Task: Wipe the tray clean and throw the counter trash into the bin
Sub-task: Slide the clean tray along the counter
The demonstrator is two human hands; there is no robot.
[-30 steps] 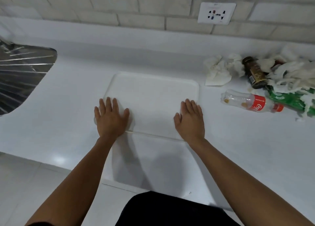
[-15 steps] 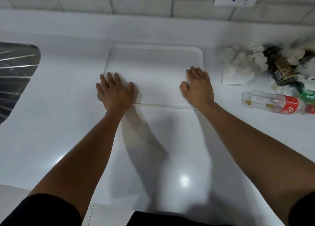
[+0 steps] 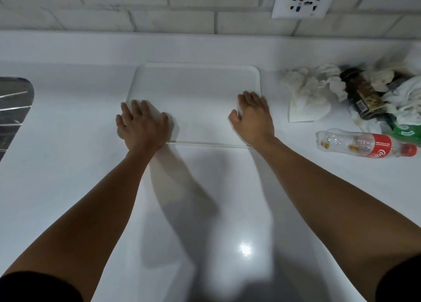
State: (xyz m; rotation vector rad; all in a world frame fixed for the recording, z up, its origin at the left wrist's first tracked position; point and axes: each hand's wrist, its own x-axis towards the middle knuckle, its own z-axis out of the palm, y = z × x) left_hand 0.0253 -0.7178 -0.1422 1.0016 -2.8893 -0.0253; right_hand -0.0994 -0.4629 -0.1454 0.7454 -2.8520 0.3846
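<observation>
The tray [image 3: 196, 101] is white, flat and rectangular with rounded corners and a low raised rim, lying level on the white counter [image 3: 68, 165] close to the tiled back wall [image 3: 173, 21]; its surface looks plain, and any dirt on it is too faint to tell. The left hand [image 3: 142, 125] lies flat on the tray's near left corner, fingers straight and spread, holding nothing. The right hand [image 3: 252, 117] rests on the near right corner, fingers loosely bent over the rim, gripping nothing that can be seen. To the right, well apart from the tray, lies the trash: crumpled tissues [image 3: 309, 92], a dark jar [image 3: 362, 94] on its side, a clear plastic bottle [image 3: 364, 143] with a red label and cap, and a green wrapper [image 3: 407, 132]. A metal sink [image 3: 13, 110] shows at the left edge, and a wall socket [image 3: 303, 1] above.
</observation>
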